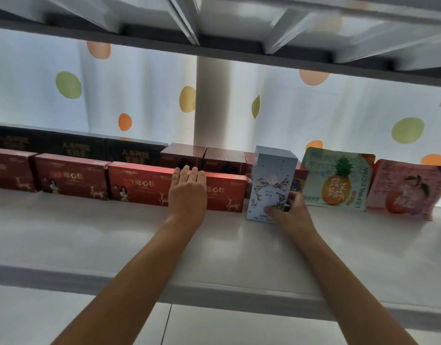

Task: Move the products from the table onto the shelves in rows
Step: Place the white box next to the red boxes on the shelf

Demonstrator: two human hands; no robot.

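A tall pale blue box stands upright on the white shelf, right of a row of red boxes. My right hand grips its lower right corner. My left hand lies flat against the front of a red box, fingers over its top edge, not gripping. More red boxes run leftward along the shelf, with dark boxes behind them. A pineapple pouch and a pink fruit pouch stand to the right.
Another shelf's underside hangs close overhead. A dotted white curtain and a white post lie behind the products. The shelf's front lip runs across below my forearms.
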